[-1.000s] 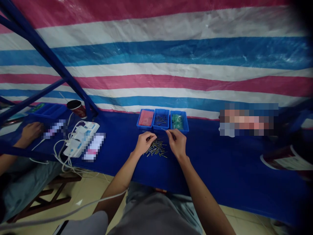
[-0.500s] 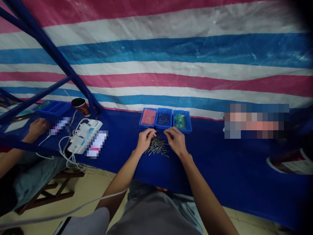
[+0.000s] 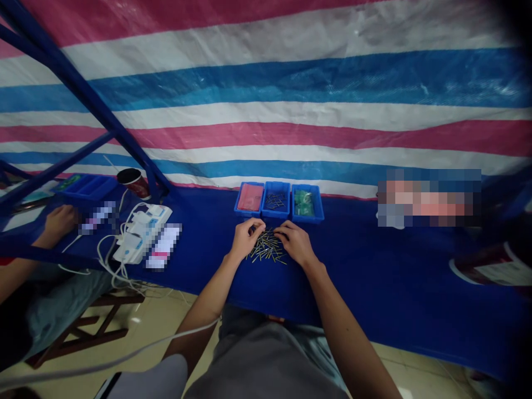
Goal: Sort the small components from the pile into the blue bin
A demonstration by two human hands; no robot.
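A loose pile of thin, nail-like metal pieces (image 3: 267,247), some yellowish and some silvery, lies on the blue tabletop (image 3: 366,288). At its upper left, my left hand (image 3: 246,238) is closed in a pinch, thumb against fingertips. My right hand (image 3: 295,242) has its fingers curled together at the pile's upper right edge. What either pinch holds is too small to make out. Just beyond both hands stand three blue bins: one with a pink packet (image 3: 250,197), one with dark thin pieces (image 3: 275,201), one with green packets (image 3: 305,203).
A white power strip (image 3: 143,233) with tangled cables and a blurred phone (image 3: 163,246) lie to the left. Beyond a blue metal frame (image 3: 89,100) are a dark cup (image 3: 135,183) and another person's hand (image 3: 61,220). A second cup (image 3: 490,265) is at far right.
My right hand has come down and left from near the bins to the pile's edge; the thin piece at its fingertips earlier no longer shows. My left hand stays pinched in nearly the same place.
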